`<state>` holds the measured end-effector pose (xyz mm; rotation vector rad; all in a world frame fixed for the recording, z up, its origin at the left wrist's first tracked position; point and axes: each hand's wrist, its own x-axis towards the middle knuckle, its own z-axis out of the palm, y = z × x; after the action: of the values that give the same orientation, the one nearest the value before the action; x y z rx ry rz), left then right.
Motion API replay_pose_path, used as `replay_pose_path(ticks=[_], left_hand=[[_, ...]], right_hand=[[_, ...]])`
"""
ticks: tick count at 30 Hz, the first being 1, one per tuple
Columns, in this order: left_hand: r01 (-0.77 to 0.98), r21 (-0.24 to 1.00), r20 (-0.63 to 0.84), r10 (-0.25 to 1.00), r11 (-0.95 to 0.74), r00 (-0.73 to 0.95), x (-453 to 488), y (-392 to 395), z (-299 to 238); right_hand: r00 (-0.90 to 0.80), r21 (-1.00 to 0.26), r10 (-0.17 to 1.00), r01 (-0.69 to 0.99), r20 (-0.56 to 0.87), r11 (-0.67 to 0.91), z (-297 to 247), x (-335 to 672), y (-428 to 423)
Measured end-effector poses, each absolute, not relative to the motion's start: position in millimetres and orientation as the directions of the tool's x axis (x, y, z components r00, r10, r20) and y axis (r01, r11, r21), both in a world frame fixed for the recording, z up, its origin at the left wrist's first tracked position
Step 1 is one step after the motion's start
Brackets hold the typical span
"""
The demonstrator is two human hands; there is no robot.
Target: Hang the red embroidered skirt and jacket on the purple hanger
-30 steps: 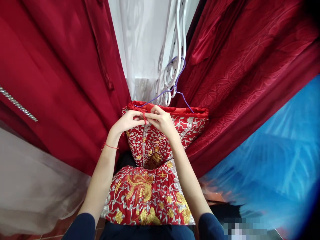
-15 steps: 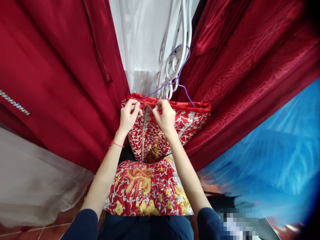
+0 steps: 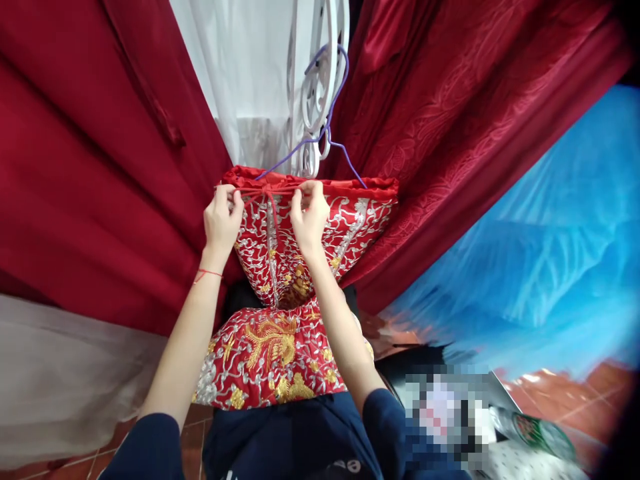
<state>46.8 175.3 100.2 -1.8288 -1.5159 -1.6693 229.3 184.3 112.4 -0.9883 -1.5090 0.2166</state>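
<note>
A red skirt [image 3: 280, 360] with silver and gold embroidery hangs in front of me, its lower part spread over my lap. Its red waistband runs across the top, and a purple hanger [image 3: 327, 127] rises out of it. At the front of the waistband a red drawstring [image 3: 269, 192] is tied in a bow. My left hand [image 3: 223, 217] pinches the left side of the drawstring. On the other side of the knot, my right hand [image 3: 310, 217] pinches the right side. The string looks stretched between both hands.
Dark red drapes [image 3: 90, 153] hang at left and right. Behind the hanger stands a white scrolled metal frame [image 3: 325, 67]. Blue fabric [image 3: 540, 240] spreads at the right. At lower right a green-labelled bottle [image 3: 533, 430] lies by a blurred-out patch. Tiled floor [image 3: 590, 400] shows below.
My hands have moved apart, the left one outward, pulling the drawstring wider on both sides of the bow. The view has shifted, bringing the bottle into sight.
</note>
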Motion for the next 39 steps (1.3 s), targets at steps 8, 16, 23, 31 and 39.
replay_pose_path(ticks=[8,16,23,31,39], left_hand=[[0.705,0.549,0.798,0.533,-0.45,-0.281,49.1,178.7,102.2],[0.859,0.406,0.811,0.555,-0.311,-0.183,28.2,179.5,95.8],[0.925,0.245,0.809,0.588,-0.29,-0.03,5.7,173.9,101.1],[0.845,0.356,0.775,0.631,-0.399,-0.028,16.6,158.6,114.9],[0.804,0.583,0.306,0.948,-0.117,-0.084,22.0,78.0,-1.1]], right_hand=[[0.054,-0.545,0.63,0.562,0.774,0.622,110.5,244.7,191.5],[0.006,-0.468,0.604,0.64,0.797,0.61,106.4,251.5,193.6],[-0.157,-0.308,0.597,0.738,0.787,0.6,107.5,275.7,200.3],[-0.134,-0.518,0.673,0.536,0.728,0.667,117.0,284.8,181.0],[-0.176,-0.646,0.929,0.676,0.327,0.355,-10.3,363.2,112.9]])
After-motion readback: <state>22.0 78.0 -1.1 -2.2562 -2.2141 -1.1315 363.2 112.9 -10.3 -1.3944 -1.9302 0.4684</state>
